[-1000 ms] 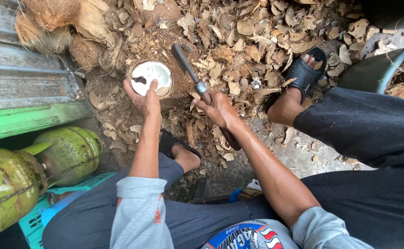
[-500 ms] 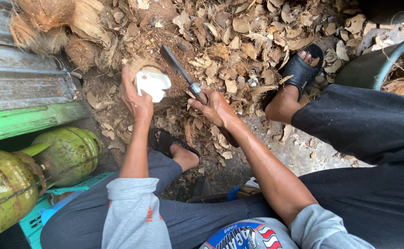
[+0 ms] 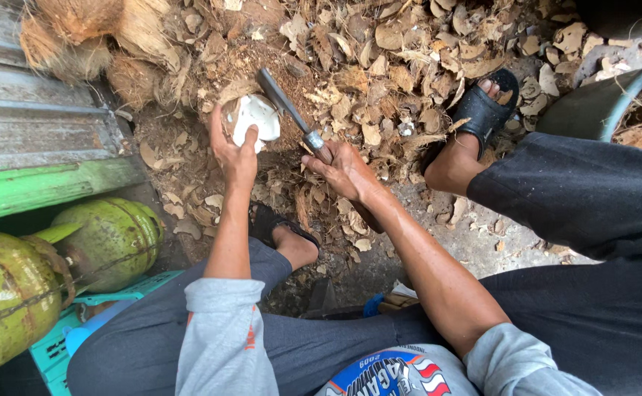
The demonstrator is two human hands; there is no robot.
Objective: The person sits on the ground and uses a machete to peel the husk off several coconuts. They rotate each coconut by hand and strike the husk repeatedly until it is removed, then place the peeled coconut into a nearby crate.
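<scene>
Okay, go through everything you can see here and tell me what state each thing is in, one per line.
Coconut: husk off, white flesh exposed, tilted on the ground.
Left hand: gripping the coconut.
Right hand: closed on the knife handle.
Knife: blade against the coconut.
Green gas cylinders: lying on their sides.
Husk scraps: dry, strewn over the ground.
Black sandal: worn on a foot.

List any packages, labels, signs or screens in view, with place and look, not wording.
Shirt print: bottom centre, on the person's shirt; rounded patch in blue, red and white.
Gas cylinders: lower left beside a green crate; round, green, scuffed, no clear label visible.
No signs, screens or packages.
</scene>
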